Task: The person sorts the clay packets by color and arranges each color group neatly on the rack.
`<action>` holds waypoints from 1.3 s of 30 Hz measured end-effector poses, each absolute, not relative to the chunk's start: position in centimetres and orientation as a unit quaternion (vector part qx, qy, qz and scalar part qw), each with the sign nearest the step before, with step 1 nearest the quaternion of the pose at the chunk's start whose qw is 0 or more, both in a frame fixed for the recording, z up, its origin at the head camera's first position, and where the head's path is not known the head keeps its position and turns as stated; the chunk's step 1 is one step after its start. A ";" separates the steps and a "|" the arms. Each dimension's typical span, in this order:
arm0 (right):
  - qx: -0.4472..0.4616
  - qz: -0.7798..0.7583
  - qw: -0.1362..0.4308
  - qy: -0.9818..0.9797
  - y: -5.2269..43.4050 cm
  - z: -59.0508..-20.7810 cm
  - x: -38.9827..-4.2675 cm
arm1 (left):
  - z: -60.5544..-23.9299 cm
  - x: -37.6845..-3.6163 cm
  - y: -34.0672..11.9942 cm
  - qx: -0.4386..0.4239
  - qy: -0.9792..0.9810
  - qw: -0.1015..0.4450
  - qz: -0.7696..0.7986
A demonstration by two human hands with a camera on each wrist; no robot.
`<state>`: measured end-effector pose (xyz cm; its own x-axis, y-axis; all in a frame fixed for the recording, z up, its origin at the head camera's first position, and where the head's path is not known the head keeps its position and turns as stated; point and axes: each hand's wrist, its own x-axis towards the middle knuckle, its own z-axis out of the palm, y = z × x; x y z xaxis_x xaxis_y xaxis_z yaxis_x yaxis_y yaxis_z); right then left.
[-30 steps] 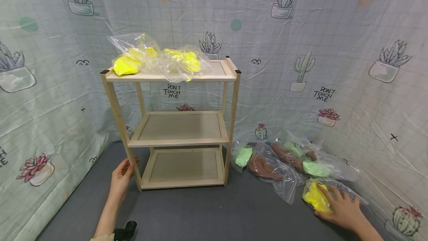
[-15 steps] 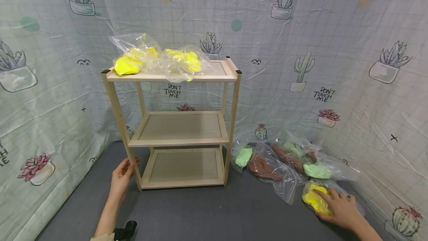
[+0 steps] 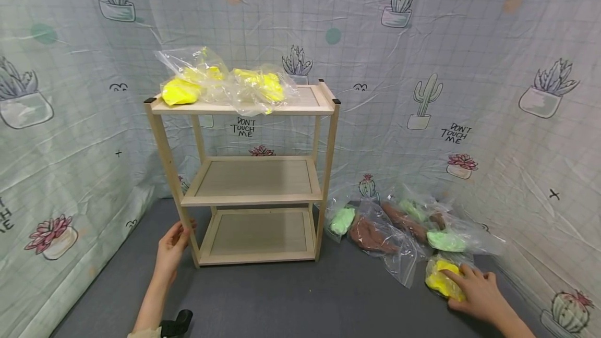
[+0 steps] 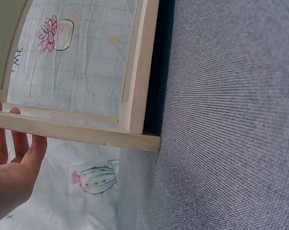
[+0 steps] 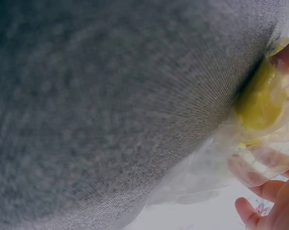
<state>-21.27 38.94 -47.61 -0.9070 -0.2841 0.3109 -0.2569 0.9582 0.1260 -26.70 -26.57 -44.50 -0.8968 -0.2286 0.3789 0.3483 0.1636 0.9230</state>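
Note:
A three-tier wooden shelf rack (image 3: 251, 201) stands on the grey surface. My left hand (image 3: 170, 249) holds its front left leg (image 4: 86, 133) low down, with fingers bent round the wood in the left wrist view. At the right, my right hand (image 3: 480, 292) grips a clear plastic bag with a yellow lump (image 3: 441, 279), thumb on the near side and fingers over it. In the right wrist view the yellow lump (image 5: 260, 103) lies against the cloth, and clear film covers part of the fingers.
Bags with yellow lumps (image 3: 180, 91) lie on the top shelf. Between the rack and my right hand are bags with brown lumps (image 3: 371, 234) and pale green lumps (image 3: 341, 220). A cactus-print sheet (image 3: 375, 134) encloses the back and sides.
My right hand's fingers have drawn in around the yellow bag, bunching its loose film. The left hand keeps its place on the rack's leg.

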 end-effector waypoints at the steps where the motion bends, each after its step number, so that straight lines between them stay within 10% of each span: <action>1: 0.140 -0.039 0.167 -0.975 39.0 -47.6 -21.3 | -44.5 -26.7 -26.6 -0.039 -0.732 0.224 -0.642; 39: 0.216 -0.040 0.346 -0.912 36.6 -40.0 -20.1 | -44.3 -26.6 -26.5 -0.028 -0.727 0.219 -0.650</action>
